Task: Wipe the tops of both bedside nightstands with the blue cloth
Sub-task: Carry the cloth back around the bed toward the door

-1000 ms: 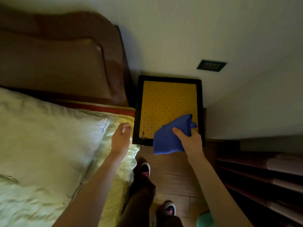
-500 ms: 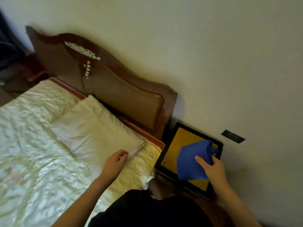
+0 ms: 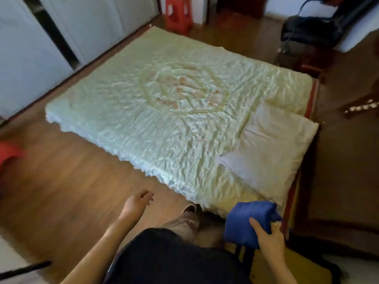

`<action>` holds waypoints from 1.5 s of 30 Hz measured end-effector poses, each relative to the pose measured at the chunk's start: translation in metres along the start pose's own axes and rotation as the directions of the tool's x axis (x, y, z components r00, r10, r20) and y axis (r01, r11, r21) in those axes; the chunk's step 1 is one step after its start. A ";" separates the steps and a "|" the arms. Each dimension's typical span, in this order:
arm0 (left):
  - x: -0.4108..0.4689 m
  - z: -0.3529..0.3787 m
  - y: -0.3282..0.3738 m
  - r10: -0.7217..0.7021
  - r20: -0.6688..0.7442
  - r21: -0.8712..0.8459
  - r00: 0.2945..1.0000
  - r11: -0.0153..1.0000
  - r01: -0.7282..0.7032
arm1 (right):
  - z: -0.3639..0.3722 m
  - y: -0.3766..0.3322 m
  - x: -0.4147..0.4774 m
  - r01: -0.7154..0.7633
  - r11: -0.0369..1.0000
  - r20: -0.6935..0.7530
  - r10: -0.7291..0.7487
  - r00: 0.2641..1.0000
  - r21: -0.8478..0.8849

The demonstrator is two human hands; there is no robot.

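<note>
right hand (image 3: 270, 240): closed around the blue cloth (image 3: 249, 222), thumb on top of the bunched fabric, fingers hidden behind it.
blue cloth: crumpled into a thick wad, held above the corner of the bed (image 3: 164, 111) nearest the person, just above the yellow top of the nightstand (image 3: 291, 263).
nightstand: only part shows at the bottom right edge; yellow surface inside a dark frame, partly covered by the right forearm and the cloth.
left hand (image 3: 136, 203): empty, fingers loosely curled and apart, hanging over the wooden floor (image 3: 61, 191) beside the bed, touching nothing.
bed: covered with a pale, wrinkled quilted spread bearing a round stitched pattern in the middle.
pillow (image 3: 272, 148): cream, lying flat at the head end of the bed, near the cloth.
headboard (image 3: 338, 160): dark brown wood, along the right side of the view.
person: dark top fills the lower middle; one trouser leg and a shoe (image 3: 189, 209) show at the bed's edge.
red stool (image 3: 178, 15): on the floor beyond the foot of the bed.
second red object (image 3: 10, 152): at the left edge, blurred; its kind cannot be told.
dark bag (image 3: 307, 33): far side of the bed, upper right.
</note>
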State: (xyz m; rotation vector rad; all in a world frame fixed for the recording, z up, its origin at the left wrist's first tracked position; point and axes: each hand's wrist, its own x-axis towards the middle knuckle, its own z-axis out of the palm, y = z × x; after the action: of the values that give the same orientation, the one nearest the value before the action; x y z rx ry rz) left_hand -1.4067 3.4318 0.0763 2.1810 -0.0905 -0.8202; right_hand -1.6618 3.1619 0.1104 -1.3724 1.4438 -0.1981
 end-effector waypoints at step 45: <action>0.183 -0.579 -0.278 -0.708 -0.417 -0.750 0.570 0.622 0.225 | 0.911 -0.364 -0.116 0.619 0.735 0.769 -0.217 0.601 -0.277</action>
State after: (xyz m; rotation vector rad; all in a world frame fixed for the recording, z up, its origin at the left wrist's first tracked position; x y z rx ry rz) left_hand -0.9780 3.9434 0.0629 1.6869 1.1116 -0.1764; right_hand -0.7839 3.6125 0.0711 -1.9679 0.4758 0.4235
